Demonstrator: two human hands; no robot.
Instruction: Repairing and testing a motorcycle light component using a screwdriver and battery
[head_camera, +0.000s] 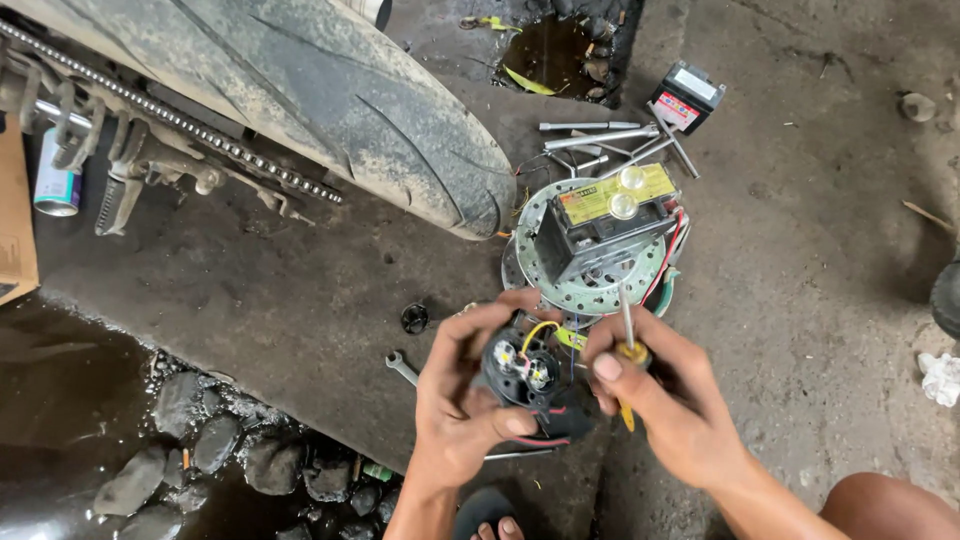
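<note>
Here, low in the middle of my view, I see a small black lamp unit (527, 375) with two little bulbs on its face and yellow, red and black wires coming off it. My left hand (462, 400) is wrapped around it from the left, thumb across the lower edge, fingers curled over the top, so that hand is closed on the lamp unit. My right hand (655, 385) grips a screwdriver (626, 345) with a yellow handle; its metal shaft points up and away from me, and the hand is closed tight around the handle, just beside the lamp unit.

Just beyond both hands a brake disc (590, 290) with drilled holes lies flat on the concrete floor (800, 250). A dark battery (600, 225) with a yellow top sits on the disc, with two clear round bulbs resting on it and red wires running down its right side. Behind that lie several long metal rods (600, 135), and further back a small black box (688, 97) with a red and white label.

To the left of my hands a wrench (401, 366) lies on the floor, with a small black round part (414, 318) near it. A dusty motorcycle tyre (330, 90) fills the upper left, its chain (180, 125) running beside it. Wet dark stones (200, 450) sit at the lower left, and a spray can (55, 185) stands at the far left edge.
</note>
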